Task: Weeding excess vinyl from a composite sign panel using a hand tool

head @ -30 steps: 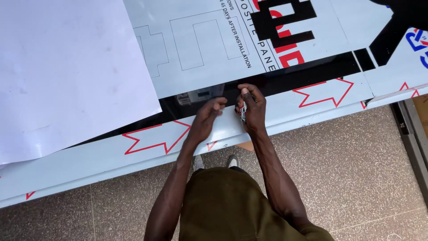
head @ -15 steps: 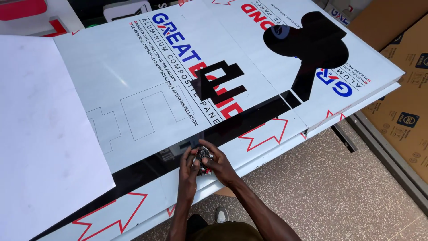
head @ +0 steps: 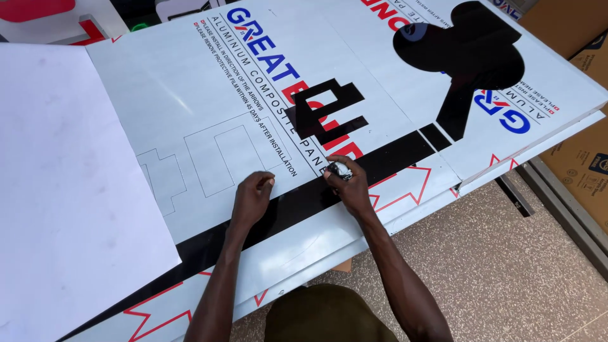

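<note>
Hands on white panel: left hand curled, pinning it flat; right hand pinching small cutter at film edge.

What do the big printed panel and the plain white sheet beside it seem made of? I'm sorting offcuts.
Printed panel: probably rigid sheet under glossy protective film, judging by its sheen and cut-out black areas. White sheet: matte, likely paper or thin card.

lying on the printed panel: both hands at its near edge, left hand left of right hand; plain sheet overlapping its left end; cardboard boxes right of it.
</note>
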